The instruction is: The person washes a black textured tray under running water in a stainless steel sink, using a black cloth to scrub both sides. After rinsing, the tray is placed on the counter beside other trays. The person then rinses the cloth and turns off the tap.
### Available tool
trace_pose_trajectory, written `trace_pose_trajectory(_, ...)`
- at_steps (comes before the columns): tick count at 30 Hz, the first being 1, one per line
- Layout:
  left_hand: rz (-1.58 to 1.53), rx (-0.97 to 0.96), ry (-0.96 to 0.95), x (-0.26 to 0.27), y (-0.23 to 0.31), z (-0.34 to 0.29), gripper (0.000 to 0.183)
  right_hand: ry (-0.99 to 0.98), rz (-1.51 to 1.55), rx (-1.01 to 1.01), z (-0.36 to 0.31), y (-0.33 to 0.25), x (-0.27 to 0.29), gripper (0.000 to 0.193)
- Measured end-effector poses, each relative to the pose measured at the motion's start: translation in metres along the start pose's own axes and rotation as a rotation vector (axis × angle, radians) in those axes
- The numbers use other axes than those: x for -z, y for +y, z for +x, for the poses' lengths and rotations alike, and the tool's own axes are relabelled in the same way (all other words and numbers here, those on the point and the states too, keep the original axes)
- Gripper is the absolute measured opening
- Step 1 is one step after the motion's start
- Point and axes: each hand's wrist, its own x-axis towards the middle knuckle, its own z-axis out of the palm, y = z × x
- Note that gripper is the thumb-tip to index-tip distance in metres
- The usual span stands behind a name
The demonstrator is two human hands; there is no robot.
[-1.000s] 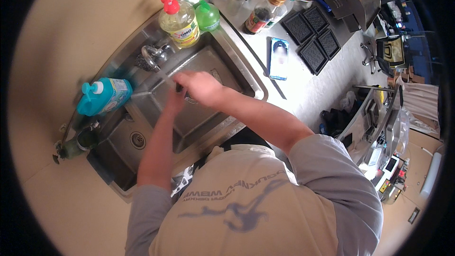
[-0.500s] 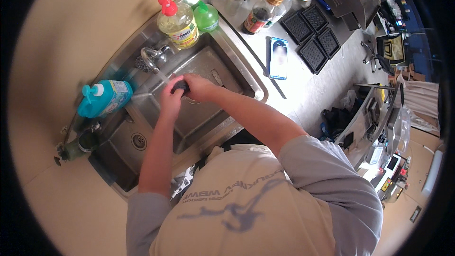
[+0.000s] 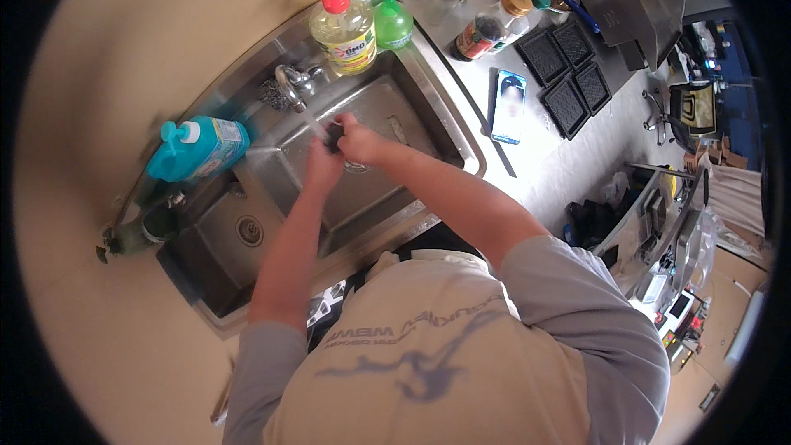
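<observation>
Water runs from the faucet (image 3: 290, 86) over a small dark rounded object (image 3: 333, 138) whose kind I cannot make out. My left hand (image 3: 323, 162) grips it from the near left side, fingers partly hidden. From the other side my right hand (image 3: 359, 141) closes on the same object, its fingers curled around the upper edge. Both hands hover above the larger basin of the steel sink (image 3: 395, 213), close under the faucet's spout.
Behind the sink stand a yellow dish soap bottle (image 3: 344, 37) with a red cap and a green bottle (image 3: 393, 25). A teal pump bottle (image 3: 199, 148) is at left. On the right counter lie a phone (image 3: 509, 107), black trays (image 3: 565, 105) and several jars.
The view has shifted, so the sink and counter appear farther right. My hands stay under the water, and their grip on the dark object has turned slightly.
</observation>
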Motion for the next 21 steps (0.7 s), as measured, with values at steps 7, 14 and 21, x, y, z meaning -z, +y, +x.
trace_pose_trajectory(7,-0.415,0.416,-0.026,-0.003,0.009,-0.006,0.032,-0.037,0.392,0.106,0.000,-0.024,0.036,0.092)
trace_pose_trajectory(14,-0.410,0.472,-0.025,0.005,0.040,-0.009,0.025,0.100,0.874,0.237,0.046,-0.067,0.012,0.093)
trace_pose_trajectory(21,-0.674,0.560,-0.291,0.021,0.032,-0.032,0.027,0.138,0.636,0.272,0.064,-0.063,0.021,0.073)
